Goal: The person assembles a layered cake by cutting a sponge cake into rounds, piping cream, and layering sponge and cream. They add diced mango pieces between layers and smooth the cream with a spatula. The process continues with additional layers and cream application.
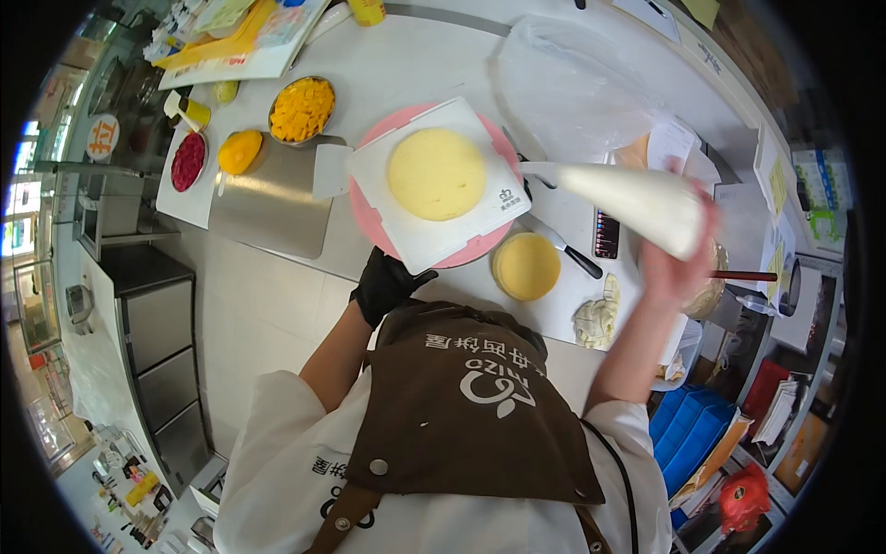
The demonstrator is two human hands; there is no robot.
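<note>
A round yellow sponge cake layer (437, 174) lies on a white square cake board (392, 231), which rests on a pink cake turntable (367, 209). My left hand (388, 284), in a black glove, is at the turntable's near left rim, its thumb spread away from the fingers. My bare right hand (683, 249), blurred by motion, grips the wide end of a piping bag (637, 201) filled with white cream. The bag's narrow tip points left, close to the board's right edge. More round sponge (526, 266) sits on the table in front of the turntable.
Left of the turntable are a metal tray (268, 208), a mango (240, 151), a bowl of diced mango (303, 109) and a dish of red fruit (188, 162). To the right lie a black-handled knife (581, 261), a phone (606, 234), a crumpled wrapper (598, 319) and clear plastic sheeting (572, 88).
</note>
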